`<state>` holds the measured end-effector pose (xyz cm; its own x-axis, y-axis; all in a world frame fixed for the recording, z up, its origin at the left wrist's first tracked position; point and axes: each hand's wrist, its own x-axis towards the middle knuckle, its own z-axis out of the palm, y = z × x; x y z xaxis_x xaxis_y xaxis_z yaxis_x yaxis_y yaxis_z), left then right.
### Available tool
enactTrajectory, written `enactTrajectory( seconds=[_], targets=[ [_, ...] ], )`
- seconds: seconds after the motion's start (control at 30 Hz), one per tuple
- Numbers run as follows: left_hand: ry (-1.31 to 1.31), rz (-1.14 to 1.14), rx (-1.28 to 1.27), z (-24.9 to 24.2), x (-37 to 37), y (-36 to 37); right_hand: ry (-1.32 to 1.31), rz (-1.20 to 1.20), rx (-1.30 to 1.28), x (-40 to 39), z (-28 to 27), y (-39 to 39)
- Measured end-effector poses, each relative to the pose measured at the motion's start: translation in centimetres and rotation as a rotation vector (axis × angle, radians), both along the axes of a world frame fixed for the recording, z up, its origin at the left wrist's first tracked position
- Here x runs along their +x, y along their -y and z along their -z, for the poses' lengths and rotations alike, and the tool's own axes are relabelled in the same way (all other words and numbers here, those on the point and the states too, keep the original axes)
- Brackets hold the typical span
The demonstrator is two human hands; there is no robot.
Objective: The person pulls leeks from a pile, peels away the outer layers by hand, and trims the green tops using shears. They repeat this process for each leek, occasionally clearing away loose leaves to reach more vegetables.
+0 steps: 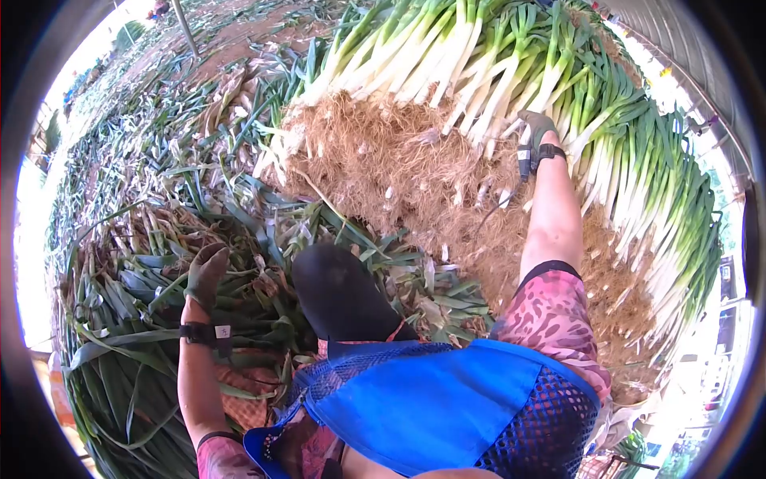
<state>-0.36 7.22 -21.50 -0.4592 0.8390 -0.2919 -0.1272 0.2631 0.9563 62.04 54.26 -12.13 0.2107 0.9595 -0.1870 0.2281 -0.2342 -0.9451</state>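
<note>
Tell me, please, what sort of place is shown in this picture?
Probably a farm shed or tunnel: leek-like stalks with roots lie in a long heap, loose leaves cover much of the ground, and a curved, grey wall or roof shows at upper right.

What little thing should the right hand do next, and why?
Perhaps nudge the nearest white stalks into line: the right hand is right by them, and their ends look uneven beside the brown roots.
</note>
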Motion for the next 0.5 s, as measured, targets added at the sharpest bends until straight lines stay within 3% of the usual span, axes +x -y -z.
enactTrajectory(
  seconds=[0.07,0.13,0.17,0.2,0.23,0.3,0.33,0.37,0.43,0.5],
  targets=[
    [0.028,0.006,-0.081,0.5,0.2,0.2,0.144,-0.025,-0.020,-0.2,-1.2,0.9],
    [0.065,0.023,-0.123,1.4,0.4,0.3,0.654,0.106,0.034,-0.5,-1.2,0.5],
    [0.086,0.028,-0.126,2.4,0.4,0.3,0.979,0.245,0.213,-2.5,-1.9,2.9],
    [0.091,0.065,-0.121,3.8,0.1,0.4,1.044,0.226,0.504,-3.7,-1.6,4.5],
    [0.095,0.093,-0.113,4.9,-0.3,0.4,0.519,0.072,0.566,-7.8,-3.0,9.1],
    [0.109,-0.026,-0.215,5.4,1.0,0.1,0.139,-0.329,0.592,-13.4,-1.5,13.8],
    [0.092,-0.038,-0.237,7.1,0.7,0.0,0.204,-0.513,0.404,-16.6,-1.1,17.0],
    [0.073,-0.041,-0.252,9.4,0.5,-0.3,0.031,-0.761,0.431,-18.7,2.7,17.7],
    [0.104,-0.049,-0.328,13.9,0.3,-0.9,0.011,-0.966,0.027,-23.5,6.6,22.1],
    [0.160,-0.053,-0.347,17.0,1.2,-0.8,0.156,-1.065,-0.185,-25.9,15.1,22.3]
  ],
)
